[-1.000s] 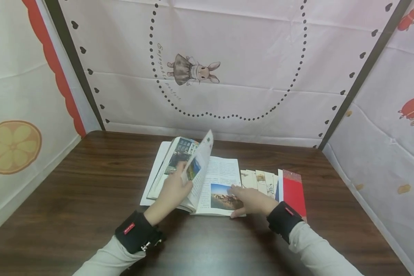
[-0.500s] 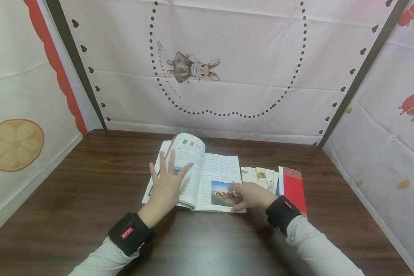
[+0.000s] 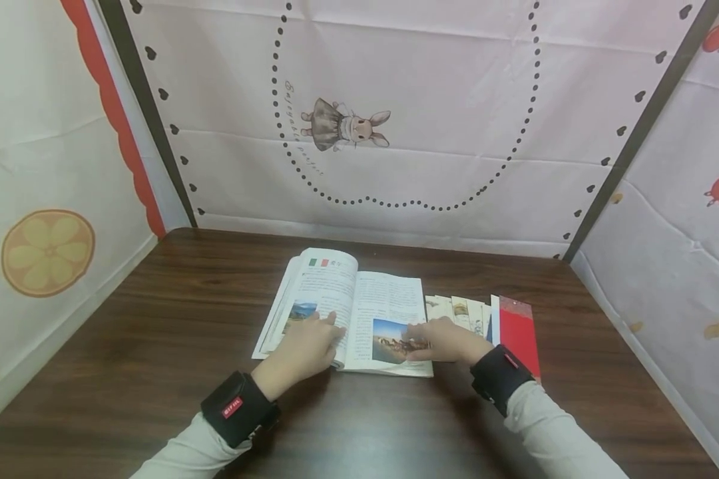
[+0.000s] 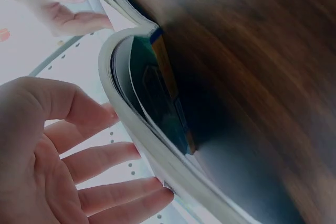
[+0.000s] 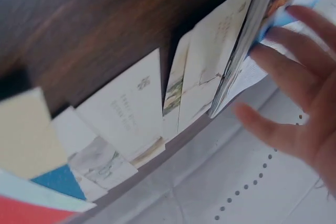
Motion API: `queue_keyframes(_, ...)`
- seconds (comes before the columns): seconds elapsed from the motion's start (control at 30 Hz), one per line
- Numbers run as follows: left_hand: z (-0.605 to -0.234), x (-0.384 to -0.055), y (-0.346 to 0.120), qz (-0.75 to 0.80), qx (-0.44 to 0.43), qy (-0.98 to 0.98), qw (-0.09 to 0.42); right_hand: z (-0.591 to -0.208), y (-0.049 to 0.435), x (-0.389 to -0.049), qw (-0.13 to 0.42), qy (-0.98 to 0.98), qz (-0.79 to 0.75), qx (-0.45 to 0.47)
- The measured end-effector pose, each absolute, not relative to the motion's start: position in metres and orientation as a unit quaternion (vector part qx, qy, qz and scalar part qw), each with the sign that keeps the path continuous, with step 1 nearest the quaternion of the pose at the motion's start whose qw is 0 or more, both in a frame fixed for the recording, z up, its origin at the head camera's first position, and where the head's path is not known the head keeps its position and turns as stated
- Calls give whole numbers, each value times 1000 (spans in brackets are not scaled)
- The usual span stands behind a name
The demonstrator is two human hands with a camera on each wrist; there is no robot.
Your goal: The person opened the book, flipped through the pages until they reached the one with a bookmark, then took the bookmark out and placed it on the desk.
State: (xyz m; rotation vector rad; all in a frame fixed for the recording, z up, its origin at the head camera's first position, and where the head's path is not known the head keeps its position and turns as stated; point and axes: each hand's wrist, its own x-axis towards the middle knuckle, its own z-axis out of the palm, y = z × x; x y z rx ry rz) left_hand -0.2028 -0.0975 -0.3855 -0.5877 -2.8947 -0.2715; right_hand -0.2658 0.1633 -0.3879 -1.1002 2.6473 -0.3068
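An open book (image 3: 386,296) lies on the table, text and photographs on both pages. On its left page, near the spine, rests my left hand (image 3: 304,347). In the left wrist view the fingertips of this hand (image 4: 58,156) touch the page, and the book's curved page edges (image 4: 118,72) show. My right hand (image 3: 452,340) lies over the lower right page, its fingers on the photo of animals. Seen from the right wrist, that hand (image 5: 310,87) has spread fingers at the book's edge. Neither hand grips anything.
Several cream cards (image 3: 466,313) lie overlapped just right of the book. Beyond them is a red booklet (image 3: 517,336). The brown wooden table (image 3: 174,319) reaches back to a printed fabric wall (image 3: 419,133), with fabric walls at both sides too.
The left-hand page stood raised, then turned over to the left and now lies flatter. My left hand spread out over it and then came down near the spine. My right hand stayed on the right page.
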Motion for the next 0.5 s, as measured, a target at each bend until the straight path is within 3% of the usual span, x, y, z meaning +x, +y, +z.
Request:
queue_keyframes(0.2,-386,-206,-94,-92,-224,-967,82,-384,154,-254,49,881,-26,-471)
queue_keyframes(0.4,-383,-207,-88,-58,-218,-972,59,-374,146,-245,-13,874,57,-483)
queue_keyframes(0.5,-383,-206,-81,-50,-213,-975,43,-367,143,-242,-68,864,69,-494)
